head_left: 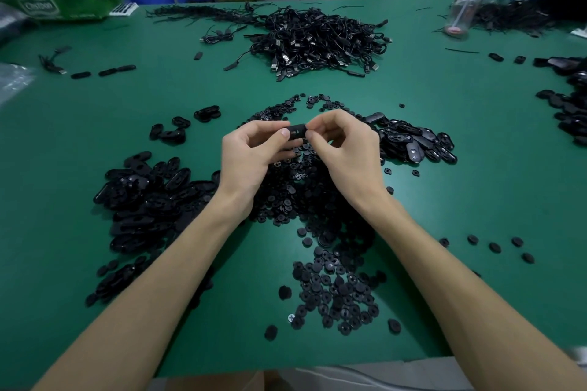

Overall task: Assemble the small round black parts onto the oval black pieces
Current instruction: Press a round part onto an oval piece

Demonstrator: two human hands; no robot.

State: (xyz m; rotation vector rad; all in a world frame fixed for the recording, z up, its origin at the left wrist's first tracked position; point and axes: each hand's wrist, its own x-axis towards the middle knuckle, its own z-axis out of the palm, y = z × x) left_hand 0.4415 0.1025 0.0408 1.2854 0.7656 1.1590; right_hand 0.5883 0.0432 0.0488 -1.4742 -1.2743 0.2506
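A green table (79, 143) fills the view, heaped with oval black pieces (143, 200) and small round black parts (333, 289). Above them, left hand (251, 155) and right hand (343, 149) together pinch one black piece (297, 132) between curled fingertips.

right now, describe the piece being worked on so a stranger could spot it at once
Start at the green table and find the heap of small round parts in its middle. Just above it the left hand and right hand meet, fingertips pinching one black piece between them. It is the only piece lifted off the table; all the others lie in piles.
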